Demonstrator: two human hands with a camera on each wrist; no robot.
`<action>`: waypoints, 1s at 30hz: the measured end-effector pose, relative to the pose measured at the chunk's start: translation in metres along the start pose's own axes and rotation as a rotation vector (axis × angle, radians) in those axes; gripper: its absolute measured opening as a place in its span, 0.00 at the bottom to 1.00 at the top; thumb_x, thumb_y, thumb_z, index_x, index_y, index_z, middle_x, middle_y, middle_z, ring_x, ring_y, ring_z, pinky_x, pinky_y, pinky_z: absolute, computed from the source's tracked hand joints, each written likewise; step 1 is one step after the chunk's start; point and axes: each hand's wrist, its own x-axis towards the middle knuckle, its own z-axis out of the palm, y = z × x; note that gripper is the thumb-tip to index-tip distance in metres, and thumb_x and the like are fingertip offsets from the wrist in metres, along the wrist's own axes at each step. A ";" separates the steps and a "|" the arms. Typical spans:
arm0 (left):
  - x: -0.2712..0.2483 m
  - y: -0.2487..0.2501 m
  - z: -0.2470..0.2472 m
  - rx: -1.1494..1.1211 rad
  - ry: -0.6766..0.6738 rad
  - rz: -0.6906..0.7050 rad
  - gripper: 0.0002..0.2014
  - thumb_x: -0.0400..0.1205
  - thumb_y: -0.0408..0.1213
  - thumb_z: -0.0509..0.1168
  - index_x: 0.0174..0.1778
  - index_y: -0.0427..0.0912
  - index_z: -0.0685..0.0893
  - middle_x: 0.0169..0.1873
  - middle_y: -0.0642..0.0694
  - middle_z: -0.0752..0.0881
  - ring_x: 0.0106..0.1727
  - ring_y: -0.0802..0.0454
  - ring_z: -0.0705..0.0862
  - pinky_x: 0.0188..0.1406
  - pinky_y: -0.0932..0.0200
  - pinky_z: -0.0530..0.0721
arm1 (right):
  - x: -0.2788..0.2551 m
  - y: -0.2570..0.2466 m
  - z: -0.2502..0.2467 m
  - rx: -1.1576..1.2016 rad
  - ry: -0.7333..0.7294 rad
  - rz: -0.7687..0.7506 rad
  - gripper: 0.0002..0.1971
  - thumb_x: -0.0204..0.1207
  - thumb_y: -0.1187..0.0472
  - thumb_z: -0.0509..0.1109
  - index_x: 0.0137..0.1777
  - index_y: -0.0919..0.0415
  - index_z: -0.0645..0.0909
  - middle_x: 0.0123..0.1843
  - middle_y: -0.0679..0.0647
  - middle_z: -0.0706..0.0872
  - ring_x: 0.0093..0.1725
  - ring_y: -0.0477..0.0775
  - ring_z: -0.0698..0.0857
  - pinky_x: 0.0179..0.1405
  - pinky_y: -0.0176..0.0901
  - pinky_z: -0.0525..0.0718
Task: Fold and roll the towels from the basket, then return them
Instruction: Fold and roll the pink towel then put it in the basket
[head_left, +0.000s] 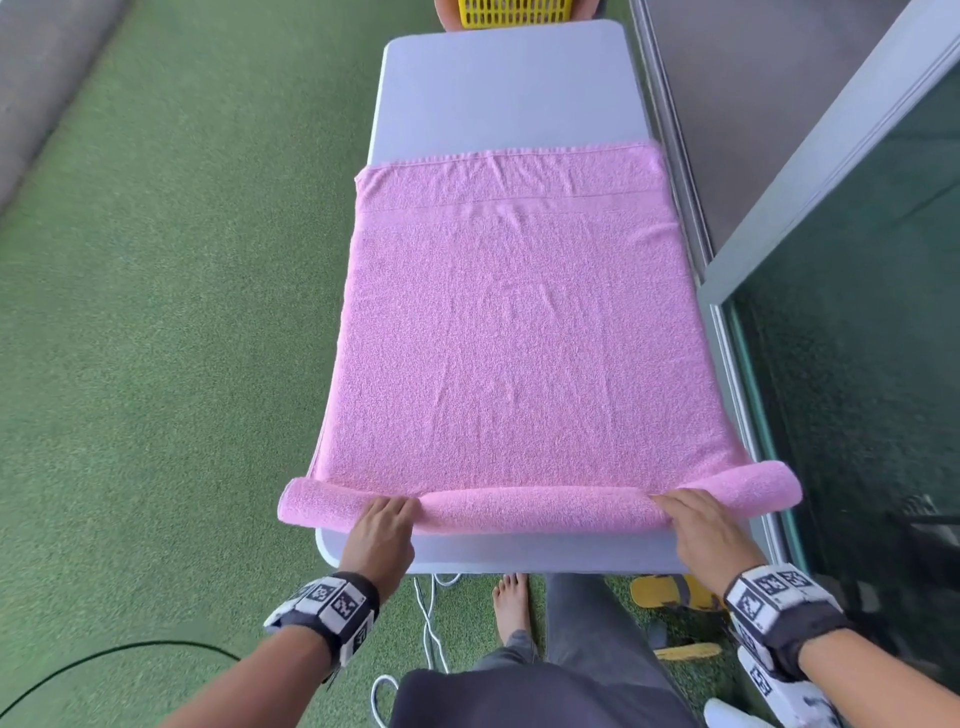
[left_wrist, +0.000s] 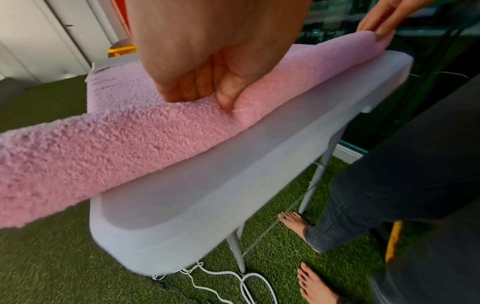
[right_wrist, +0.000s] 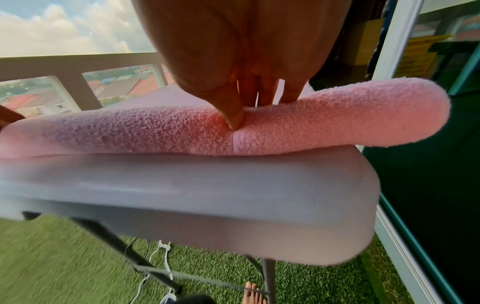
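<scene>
Rolling has begun: towel (head_left: 514, 332) lies flat on the surface (head_left: 509, 88), near edge rolled. Left hand (head_left: 382, 530) and right hand (head_left: 701, 525) curl fingers on the roll. Next, push it evenly forward.

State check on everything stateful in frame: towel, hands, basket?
pink towel: spread flat on the table, near edge rolled up, roll ends overhanging both sides
left hand: grips the roll
right hand: grips the roll
yellow basket: beyond the table's far end, contents not visible

Black wrist bands (head_left: 332, 608) bearing white square-coded marker blocks sit above dark grey trousers (head_left: 587, 639) and bare feet (head_left: 511, 605).
</scene>
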 end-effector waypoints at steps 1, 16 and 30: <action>0.000 -0.002 0.001 -0.008 -0.001 -0.005 0.20 0.62 0.12 0.72 0.43 0.38 0.88 0.35 0.46 0.89 0.34 0.51 0.86 0.38 0.58 0.88 | 0.001 0.000 0.000 0.001 -0.026 0.015 0.28 0.74 0.76 0.60 0.73 0.56 0.77 0.65 0.49 0.82 0.66 0.51 0.77 0.72 0.47 0.72; -0.008 0.015 0.021 0.054 0.142 -0.131 0.24 0.62 0.17 0.60 0.54 0.38 0.74 0.46 0.39 0.81 0.46 0.43 0.79 0.49 0.43 0.87 | 0.016 -0.013 0.000 -0.084 0.200 -0.019 0.14 0.67 0.70 0.72 0.51 0.55 0.78 0.50 0.49 0.82 0.50 0.54 0.82 0.50 0.50 0.83; -0.001 0.014 0.005 0.133 0.122 -0.020 0.23 0.62 0.14 0.65 0.52 0.34 0.84 0.46 0.39 0.88 0.49 0.42 0.87 0.57 0.43 0.85 | -0.009 -0.010 0.007 -0.032 0.273 -0.064 0.24 0.62 0.75 0.79 0.60 0.64 0.85 0.53 0.54 0.89 0.53 0.57 0.87 0.58 0.53 0.85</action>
